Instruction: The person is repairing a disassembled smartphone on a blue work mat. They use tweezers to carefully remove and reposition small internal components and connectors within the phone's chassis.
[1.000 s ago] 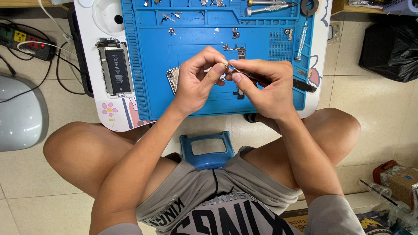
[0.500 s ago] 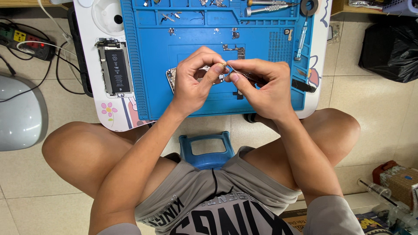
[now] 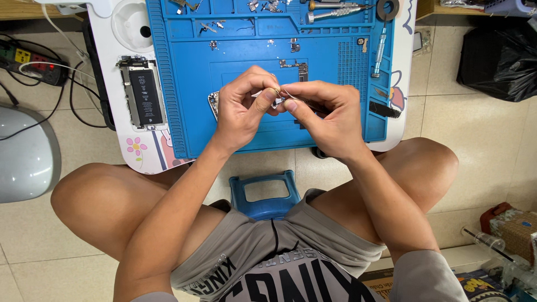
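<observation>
My left hand [image 3: 245, 109] and my right hand [image 3: 324, 114] meet over the middle of a blue repair mat [image 3: 190, 100]. Between the left fingertips sits a small metal phone part [image 3: 278, 102]. The right hand pinches thin tweezers [image 3: 288, 96] whose tips touch that part. Under the left hand the edge of a phone housing [image 3: 213, 104] shows on the mat. An opened phone with its battery exposed [image 3: 141, 93] lies on the white table, left of the mat.
Screwdrivers [image 3: 335, 10], small screws and metal parts lie along the mat's top trays. A black brush [image 3: 385, 109] lies at the mat's right edge. A power strip [image 3: 31, 62] and cables are at far left, a black bag [image 3: 500, 53] at right, a blue stool [image 3: 264, 193] beneath me.
Both hands stay together over the mat; the fingers shift only slightly around the small part.
</observation>
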